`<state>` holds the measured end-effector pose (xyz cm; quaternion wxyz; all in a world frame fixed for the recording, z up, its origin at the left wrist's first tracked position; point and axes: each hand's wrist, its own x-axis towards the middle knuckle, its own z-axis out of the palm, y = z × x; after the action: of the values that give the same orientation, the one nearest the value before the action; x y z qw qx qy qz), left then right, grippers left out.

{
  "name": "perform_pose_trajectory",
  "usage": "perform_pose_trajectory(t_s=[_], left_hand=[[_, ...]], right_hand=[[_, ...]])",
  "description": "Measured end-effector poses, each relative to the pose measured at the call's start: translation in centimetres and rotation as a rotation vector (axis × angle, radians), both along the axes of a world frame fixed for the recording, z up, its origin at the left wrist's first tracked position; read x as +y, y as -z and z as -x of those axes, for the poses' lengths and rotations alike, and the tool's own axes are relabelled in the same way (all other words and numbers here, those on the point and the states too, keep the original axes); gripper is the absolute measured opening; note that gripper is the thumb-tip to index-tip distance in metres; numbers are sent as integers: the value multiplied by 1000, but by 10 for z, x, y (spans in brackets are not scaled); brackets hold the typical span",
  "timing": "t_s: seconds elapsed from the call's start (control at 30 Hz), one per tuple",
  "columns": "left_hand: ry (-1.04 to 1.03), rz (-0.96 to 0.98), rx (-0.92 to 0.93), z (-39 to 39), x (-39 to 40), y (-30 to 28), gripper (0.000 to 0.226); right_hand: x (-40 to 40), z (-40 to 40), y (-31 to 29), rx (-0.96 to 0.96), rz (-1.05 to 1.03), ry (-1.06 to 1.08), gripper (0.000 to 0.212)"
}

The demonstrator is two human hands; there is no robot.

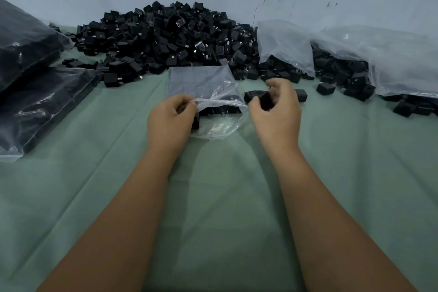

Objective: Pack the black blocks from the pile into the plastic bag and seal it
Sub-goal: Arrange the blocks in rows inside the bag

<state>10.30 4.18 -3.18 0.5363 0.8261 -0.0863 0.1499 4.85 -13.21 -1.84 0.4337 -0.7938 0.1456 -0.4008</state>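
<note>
Black blocks (163,38) lie heaped at the counter's (94,173) far edge. Left hand (169,117) pinches the plastic bag's (201,83) mouth. Right hand (276,111) grips one block (259,99).

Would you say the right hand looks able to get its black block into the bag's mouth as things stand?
Probably yes: the right hand grips a black block right beside the plastic bag, whose mouth the left hand holds open; nothing lies between.
</note>
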Motion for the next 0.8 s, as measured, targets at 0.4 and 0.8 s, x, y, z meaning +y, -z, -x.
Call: perform_pose_trajectory(t_s=[0.4,0.8], left_hand=[[12,29,-18,-1,-1,-2,16],[29,43,-18,-1,-1,-1,16]], right_hand=[[46,4,3,75,227,-260,19],[48,4,2,306,521,-72,23]])
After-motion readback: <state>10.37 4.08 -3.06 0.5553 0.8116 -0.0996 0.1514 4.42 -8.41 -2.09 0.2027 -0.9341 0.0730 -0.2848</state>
